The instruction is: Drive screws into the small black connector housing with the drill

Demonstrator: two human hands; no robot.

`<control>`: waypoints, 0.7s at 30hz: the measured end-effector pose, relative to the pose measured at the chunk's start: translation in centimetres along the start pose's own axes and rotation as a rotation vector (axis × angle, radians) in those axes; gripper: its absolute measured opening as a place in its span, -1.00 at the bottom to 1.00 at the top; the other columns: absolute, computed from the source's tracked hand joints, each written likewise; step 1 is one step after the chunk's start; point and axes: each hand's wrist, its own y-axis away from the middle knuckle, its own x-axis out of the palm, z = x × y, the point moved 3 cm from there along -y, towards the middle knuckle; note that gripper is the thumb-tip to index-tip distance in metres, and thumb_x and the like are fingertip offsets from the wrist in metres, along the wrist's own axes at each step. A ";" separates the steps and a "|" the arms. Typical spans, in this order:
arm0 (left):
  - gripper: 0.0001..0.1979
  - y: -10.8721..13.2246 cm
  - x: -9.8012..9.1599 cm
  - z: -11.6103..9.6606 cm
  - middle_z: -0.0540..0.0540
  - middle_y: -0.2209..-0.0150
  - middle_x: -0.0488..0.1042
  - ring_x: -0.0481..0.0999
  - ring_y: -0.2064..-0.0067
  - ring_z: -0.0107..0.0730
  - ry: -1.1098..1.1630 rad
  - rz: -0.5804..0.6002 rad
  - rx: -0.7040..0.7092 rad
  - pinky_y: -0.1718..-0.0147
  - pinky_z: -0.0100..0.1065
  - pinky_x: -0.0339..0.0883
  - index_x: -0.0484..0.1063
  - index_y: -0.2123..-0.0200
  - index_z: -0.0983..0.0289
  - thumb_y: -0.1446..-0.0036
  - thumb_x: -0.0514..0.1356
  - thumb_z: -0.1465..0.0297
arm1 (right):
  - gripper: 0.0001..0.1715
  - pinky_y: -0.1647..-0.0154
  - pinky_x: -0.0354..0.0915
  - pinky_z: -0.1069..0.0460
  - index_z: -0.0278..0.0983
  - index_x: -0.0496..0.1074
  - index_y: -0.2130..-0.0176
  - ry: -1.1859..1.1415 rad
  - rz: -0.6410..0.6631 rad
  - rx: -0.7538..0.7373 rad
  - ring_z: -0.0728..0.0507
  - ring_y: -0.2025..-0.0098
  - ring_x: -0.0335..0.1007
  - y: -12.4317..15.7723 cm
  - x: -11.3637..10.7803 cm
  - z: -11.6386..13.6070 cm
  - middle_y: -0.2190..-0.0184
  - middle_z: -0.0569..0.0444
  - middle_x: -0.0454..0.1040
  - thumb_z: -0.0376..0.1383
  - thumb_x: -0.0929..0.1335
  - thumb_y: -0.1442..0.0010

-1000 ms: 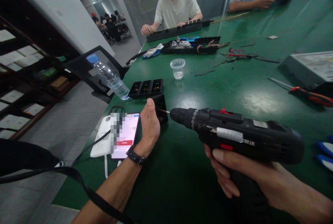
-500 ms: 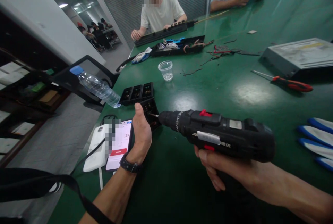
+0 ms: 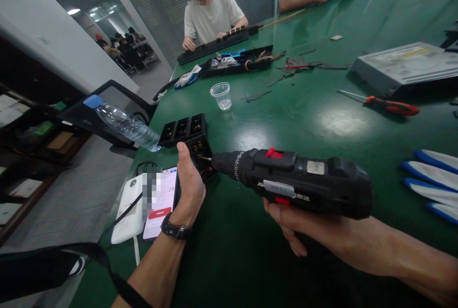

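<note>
My right hand (image 3: 300,222) is wrapped round the grip of a black cordless drill (image 3: 300,179) with red switches. The drill lies level, its thin bit (image 3: 205,158) pointing left into an open black plastic housing (image 3: 200,148) with brass-coloured metal parts inside. My left hand (image 3: 191,184) is closed on the near left side of that housing, thumb up along its edge; its other fingers are hidden. Just behind stands a row of black compartments (image 3: 182,129) with similar metal parts. Whether the row and the held housing are joined, I cannot tell.
Left of my hand lie a lit phone (image 3: 168,186) and a white power bank (image 3: 127,212) with cables. A water bottle (image 3: 125,124) and plastic cup (image 3: 221,96) stand beyond. Rightward are a screwdriver (image 3: 390,106), gloves (image 3: 434,181) and a grey metal case (image 3: 408,69). Two people sit opposite.
The whole view has shifted slightly, so things appear a little further left. My hands, the drill and the housing keep about the same places relative to one another.
</note>
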 end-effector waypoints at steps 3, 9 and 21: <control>-0.29 0.1 0.1 0.0 0.24 -0.10 0.54 0.52 -0.17 -0.10 0.013 -0.029 -0.012 -0.10 -0.12 0.47 0.44 -0.14 0.24 -0.24 0.03 -0.19 | -0.48 0.31 0.34 -0.03 -0.26 0.40 0.50 0.007 -0.004 0.008 -0.08 0.48 0.37 0.0 0.0 -0.1 0.59 0.08 0.43 -0.09 0.25 -0.43; -0.28 -0.2 -0.1 0.4 0.24 -0.08 0.55 0.56 -0.11 -0.09 0.009 -0.040 -0.024 -0.10 -0.11 0.48 0.47 -0.10 0.25 -0.22 0.02 -0.21 | -0.67 0.33 0.35 -0.02 -0.28 0.54 0.24 -0.035 -0.063 0.016 -0.09 0.52 0.38 0.0 0.0 -0.3 0.63 0.15 0.41 -0.13 0.30 -0.40; -0.27 -0.1 0.0 0.3 0.25 0.01 0.59 0.57 -0.08 -0.06 0.035 -0.033 -0.029 -0.05 -0.12 0.50 0.50 -0.04 0.30 -0.22 0.03 -0.21 | -0.51 0.37 0.34 -0.01 -0.23 0.38 0.50 0.053 -0.043 0.058 -0.09 0.48 0.39 0.4 -0.6 0.0 0.59 0.11 0.43 -0.03 0.29 -0.37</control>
